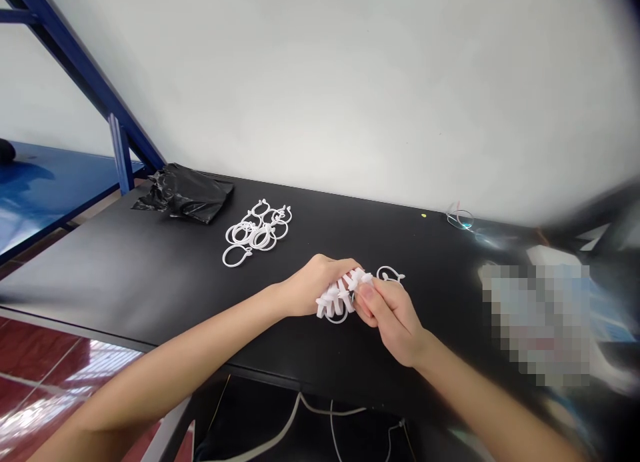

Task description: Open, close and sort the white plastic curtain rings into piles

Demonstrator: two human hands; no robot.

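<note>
Both of my hands are close together above the black tabletop [175, 289]. My left hand [313, 282] is closed around a bunch of white plastic shower curtain rings [336, 301], their clasp ends lined up and pointing toward me. My right hand [397, 319] meets the bunch from the right, thumb and fingers pinched at the clasp of a ring at its far end. Part of each ring is hidden by my fingers. Just behind my right hand lies another white ring [384, 269]. A loose pile of similar rings [264, 242] rests on the tabletop, left of and beyond my hands.
A crumpled black plastic bag [200, 195] lies at the back left. Against the pale wall [350, 82] sits a thin clear round item [461, 220]. Blurred packaging [540, 325] is at the right. A blue metal frame [75, 55] rises at left; cables [280, 435] hang below the front edge.
</note>
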